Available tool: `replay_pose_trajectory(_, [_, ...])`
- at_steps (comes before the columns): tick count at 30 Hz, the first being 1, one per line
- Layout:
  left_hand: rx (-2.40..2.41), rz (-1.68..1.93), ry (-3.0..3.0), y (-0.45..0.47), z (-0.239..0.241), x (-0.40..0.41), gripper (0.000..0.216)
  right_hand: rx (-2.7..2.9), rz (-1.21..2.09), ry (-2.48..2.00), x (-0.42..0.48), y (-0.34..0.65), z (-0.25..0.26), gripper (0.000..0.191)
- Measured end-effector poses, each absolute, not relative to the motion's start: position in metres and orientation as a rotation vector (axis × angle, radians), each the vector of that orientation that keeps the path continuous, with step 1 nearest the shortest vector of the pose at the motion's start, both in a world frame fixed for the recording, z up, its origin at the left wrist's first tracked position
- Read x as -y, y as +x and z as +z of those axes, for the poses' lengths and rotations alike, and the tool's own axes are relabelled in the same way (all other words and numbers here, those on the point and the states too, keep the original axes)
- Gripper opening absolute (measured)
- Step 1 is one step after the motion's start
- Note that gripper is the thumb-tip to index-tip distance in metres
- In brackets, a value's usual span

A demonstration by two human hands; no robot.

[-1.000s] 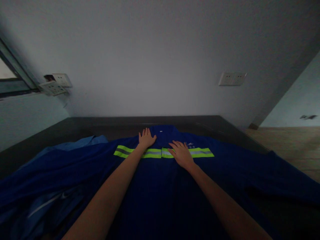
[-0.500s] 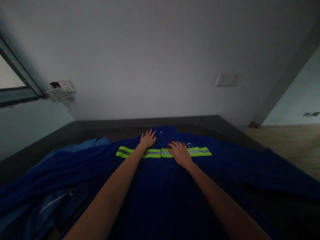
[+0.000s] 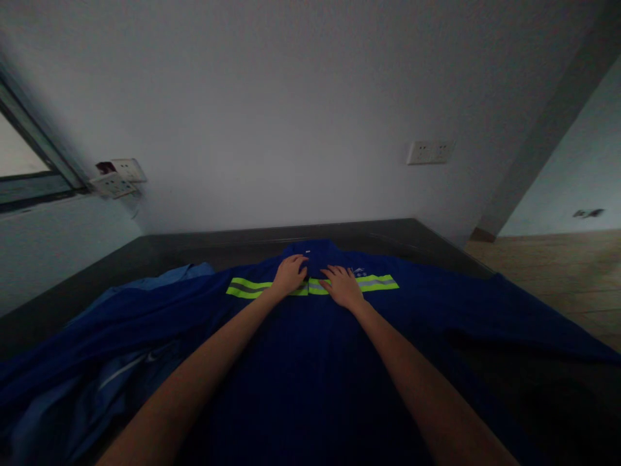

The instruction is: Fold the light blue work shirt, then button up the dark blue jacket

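Note:
A dark blue work jacket (image 3: 310, 362) lies spread front side up, its collar (image 3: 310, 246) toward the wall and its sleeves stretched out to both sides. A yellow-green reflective strip (image 3: 247, 288) runs across its chest, split at the front opening. My left hand (image 3: 290, 274) rests on the chest just left of the opening, fingers loosely curved to the right, with no cloth visibly gripped. Right of the opening, my right hand (image 3: 343, 286) lies over the strip with its fingers apart, near a small white logo (image 3: 358, 272).
The jacket covers much of a dark tabletop (image 3: 388, 236) set against a pale wall. A lighter blue garment (image 3: 121, 388) lies partly under the left sleeve. Wall sockets (image 3: 431, 153) are at the right, more sockets (image 3: 116, 184) at the left beside a window. Wooden flooring (image 3: 557, 265) shows at right.
My left hand's fingers have drawn together and turned rightward toward the front opening. My right hand has shifted slightly within the picture, still on the chest. The view has moved a little.

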State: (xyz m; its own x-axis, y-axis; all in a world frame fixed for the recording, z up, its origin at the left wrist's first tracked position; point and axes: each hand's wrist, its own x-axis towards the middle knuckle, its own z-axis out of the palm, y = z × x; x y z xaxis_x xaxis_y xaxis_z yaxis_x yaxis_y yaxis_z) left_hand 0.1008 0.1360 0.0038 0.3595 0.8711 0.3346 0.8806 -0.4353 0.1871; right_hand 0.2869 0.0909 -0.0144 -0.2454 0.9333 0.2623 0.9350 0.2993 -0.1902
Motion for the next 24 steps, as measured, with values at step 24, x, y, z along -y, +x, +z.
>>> replay_pose_trajectory(24, [1.577, -0.353, -2.717, 0.091, -0.013, -0.081, 0.053, 2.294, 0.331, -1.452, -0.081, 0.296, -0.003, 0.046])
